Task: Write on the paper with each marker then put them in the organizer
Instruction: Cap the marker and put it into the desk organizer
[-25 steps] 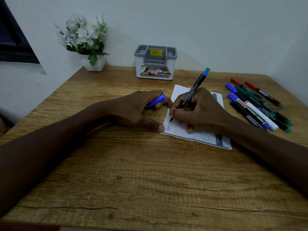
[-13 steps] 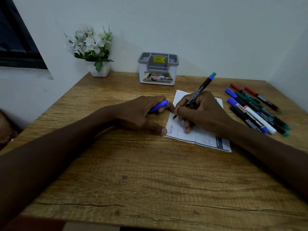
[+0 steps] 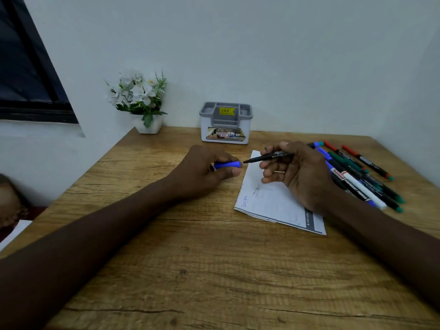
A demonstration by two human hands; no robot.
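My right hand (image 3: 297, 171) grips an uncapped black marker (image 3: 266, 157), held level above the paper with its tip pointing left. That tip sits right at the open end of the blue cap (image 3: 227, 164), which my left hand (image 3: 204, 170) holds just off the paper's left edge. The white paper (image 3: 273, 203) lies on the table with a short blue word near its lower left corner. A grey and white organizer (image 3: 225, 123) stands by the wall behind both hands.
Several capped markers (image 3: 364, 177), blue, green, red and one white, lie in a row on the wooden table (image 3: 214, 270) right of the paper. A white pot of flowers (image 3: 140, 103) stands at the back left corner. Walls close the back and right.
My right hand lifted the marker off the paper and turned it level, tip toward the cap. My left hand moved slightly left off the paper. The view tilted up.
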